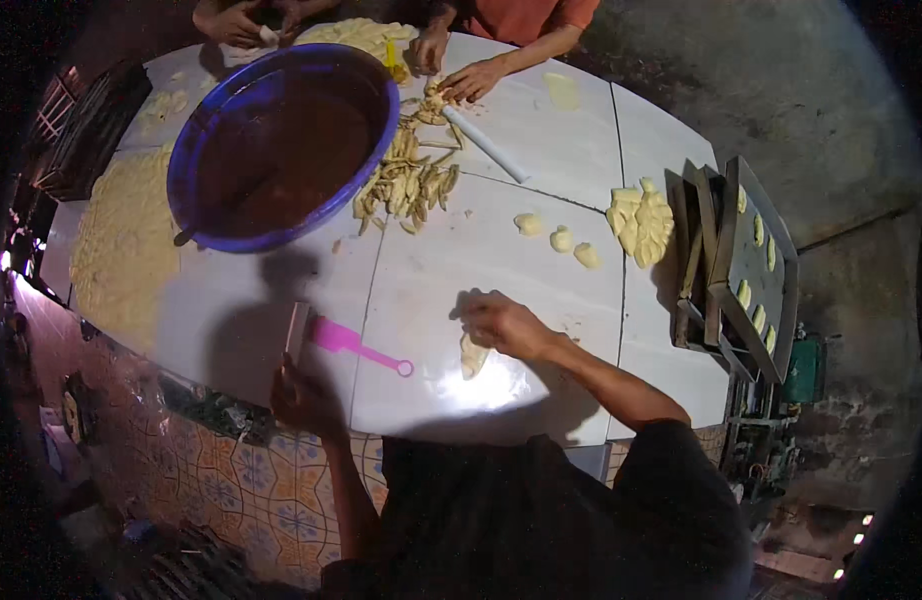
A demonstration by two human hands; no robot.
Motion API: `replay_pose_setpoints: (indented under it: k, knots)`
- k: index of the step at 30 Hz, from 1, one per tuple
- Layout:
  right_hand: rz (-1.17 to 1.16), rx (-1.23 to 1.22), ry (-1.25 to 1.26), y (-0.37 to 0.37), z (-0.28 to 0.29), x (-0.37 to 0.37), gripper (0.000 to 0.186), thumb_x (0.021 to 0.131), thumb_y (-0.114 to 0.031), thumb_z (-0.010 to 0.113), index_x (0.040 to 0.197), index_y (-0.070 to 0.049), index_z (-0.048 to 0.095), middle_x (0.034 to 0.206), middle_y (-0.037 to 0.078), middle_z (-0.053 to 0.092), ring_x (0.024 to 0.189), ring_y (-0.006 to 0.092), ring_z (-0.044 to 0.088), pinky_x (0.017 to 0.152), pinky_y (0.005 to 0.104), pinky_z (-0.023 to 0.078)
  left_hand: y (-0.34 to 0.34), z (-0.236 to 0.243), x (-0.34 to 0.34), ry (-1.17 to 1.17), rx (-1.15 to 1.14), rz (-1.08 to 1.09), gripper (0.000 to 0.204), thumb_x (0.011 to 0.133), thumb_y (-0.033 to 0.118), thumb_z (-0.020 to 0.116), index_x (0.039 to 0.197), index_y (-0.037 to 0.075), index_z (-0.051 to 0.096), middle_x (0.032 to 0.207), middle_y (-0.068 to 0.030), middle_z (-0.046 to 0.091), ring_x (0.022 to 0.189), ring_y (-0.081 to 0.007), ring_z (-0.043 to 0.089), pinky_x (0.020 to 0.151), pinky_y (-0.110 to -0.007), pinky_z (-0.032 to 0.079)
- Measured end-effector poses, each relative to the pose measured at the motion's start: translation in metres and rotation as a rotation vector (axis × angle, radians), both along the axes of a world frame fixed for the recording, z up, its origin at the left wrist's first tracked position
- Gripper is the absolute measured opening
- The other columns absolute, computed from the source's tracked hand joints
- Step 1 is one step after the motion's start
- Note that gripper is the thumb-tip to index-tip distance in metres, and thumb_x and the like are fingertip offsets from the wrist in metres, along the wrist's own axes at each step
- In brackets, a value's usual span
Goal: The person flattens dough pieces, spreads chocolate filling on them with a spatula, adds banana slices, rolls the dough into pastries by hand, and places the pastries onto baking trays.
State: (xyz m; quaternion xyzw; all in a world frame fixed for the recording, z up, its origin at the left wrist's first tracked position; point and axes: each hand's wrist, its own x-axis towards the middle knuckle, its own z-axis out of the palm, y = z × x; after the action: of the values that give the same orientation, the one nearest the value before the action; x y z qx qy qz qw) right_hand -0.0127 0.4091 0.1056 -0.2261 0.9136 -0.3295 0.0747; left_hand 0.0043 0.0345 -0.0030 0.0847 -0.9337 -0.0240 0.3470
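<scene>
My left hand (296, 395) grips a narrow, flat bar-like tool (297, 335) held upright at the lower left of the table, beside a pink plastic spatula (346, 342) with a ring at its handle's end. Near the middle, my right hand (496, 325) has its fingers curled down on an elongated piece of pale dough (473, 355), part of which lies below the hand. Three small dough lumps (559, 239) sit in a row above it. A pile of flattened dough pieces (641, 222) lies to their right.
A big blue basin (351, 200) of brown mixture, banana pieces (411, 190) and a white roller (489, 142) are on the table (521, 400). Trays (756, 280) with shaped dough stand at right, a dough sheet (121, 230) at left. Two co-workers' hands (471, 80) (241, 25) work at the far edge.
</scene>
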Motion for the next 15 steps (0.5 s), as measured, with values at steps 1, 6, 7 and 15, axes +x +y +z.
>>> replay_pose_setpoints:
  k: [1, 6, 7, 15]
  knots:
    - [-0.031, 0.015, 0.075, -0.001, -0.010, 0.007, 0.041, 0.076, -0.005, 0.071, 0.116, -0.012, 0.071, 0.112, 0.012, 0.063, 0.103, 0.0326, 0.059, 0.090, 0.0424, 0.052, 0.002, 0.002, 0.002, -0.001, -0.005, -0.007, 0.046, 0.096, 0.020, 0.054, 0.142, 0.023, 0.059, 0.120, -0.0110, 0.066, 0.107, -0.0311, 0.063, 0.091, -0.048, 0.049]
    - [0.056, 0.091, 0.209, 0.001, -0.036, 0.017, 0.034, 0.075, -0.004, 0.070, 0.109, -0.012, 0.070, 0.104, 0.009, 0.057, 0.098, 0.0315, 0.057, 0.087, 0.0408, 0.051, 0.016, 0.018, 0.006, -0.115, -0.076, 0.093, 0.045, 0.097, 0.025, 0.052, 0.142, 0.026, 0.058, 0.123, -0.0096, 0.065, 0.108, -0.0277, 0.063, 0.089, -0.046, 0.050]
    - [0.052, 0.103, 0.200, -0.001, -0.044, 0.017, 0.031, 0.075, -0.004, 0.070, 0.105, -0.012, 0.069, 0.101, 0.009, 0.056, 0.098, 0.0315, 0.056, 0.087, 0.0406, 0.051, 0.011, 0.013, 0.006, -0.105, -0.081, 0.097, 0.045, 0.097, 0.025, 0.052, 0.142, 0.026, 0.058, 0.123, -0.0096, 0.065, 0.108, -0.0277, 0.063, 0.089, -0.046, 0.050]
    - [-0.137, -0.086, 0.239, 0.042, -0.032, 0.083, 0.020, 0.076, -0.002, 0.071, 0.095, -0.005, 0.068, 0.107, 0.009, 0.064, 0.100, 0.0297, 0.060, 0.088, 0.0412, 0.051, 0.035, 0.088, 0.027, -0.466, 0.818, -0.275, 0.049, 0.091, 0.015, 0.060, 0.140, 0.018, 0.058, 0.123, -0.0100, 0.062, 0.116, -0.0284, 0.058, 0.097, -0.044, 0.045]
